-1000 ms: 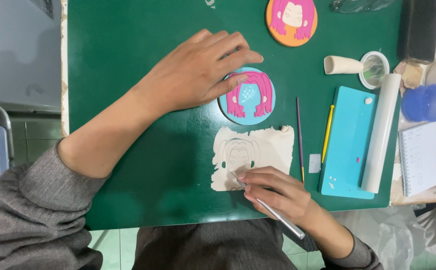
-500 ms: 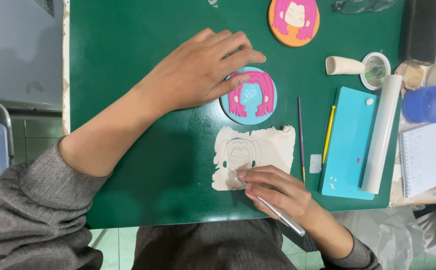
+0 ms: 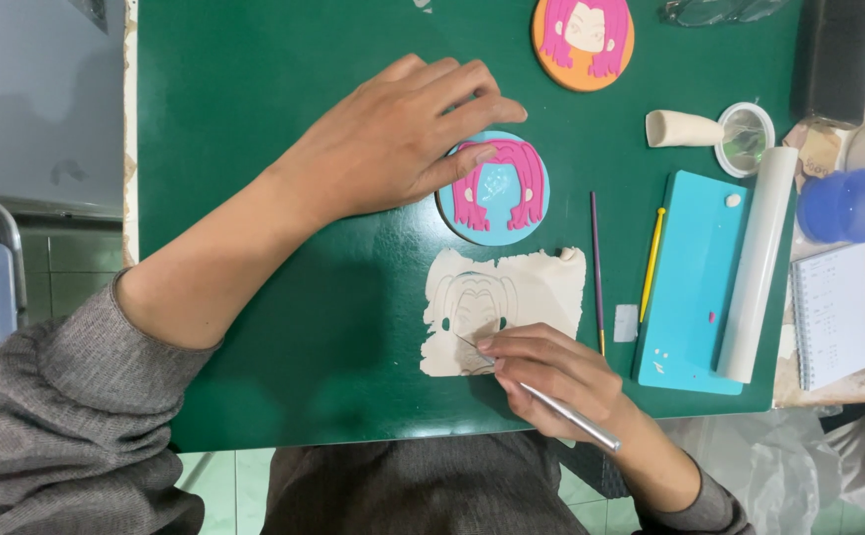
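My left hand (image 3: 398, 139) lies flat on the green mat (image 3: 284, 297), its fingertips resting on the edge of a round blue clay disc (image 3: 497, 188) with pink hair on it. My right hand (image 3: 551, 376) grips a thin metal needle tool (image 3: 571, 414) like a pen, with the tip touching a flat sheet of white clay (image 3: 522, 292) that has a hair outline cut into it. The sheet lies just below the blue disc.
An orange disc with a pink-haired face (image 3: 583, 35) sits at the top. To the right lie a thin purple tool (image 3: 596, 267), a yellow tool (image 3: 650, 263), a turquoise board (image 3: 695, 287), a white roller (image 3: 755, 263), a clay lump (image 3: 680, 127), a small round dish (image 3: 745, 137), a blue lid (image 3: 842, 206) and a notepad (image 3: 834, 315).
Both hands stay nearly where they were. The needle tip has shifted only slightly on the white clay sheet.
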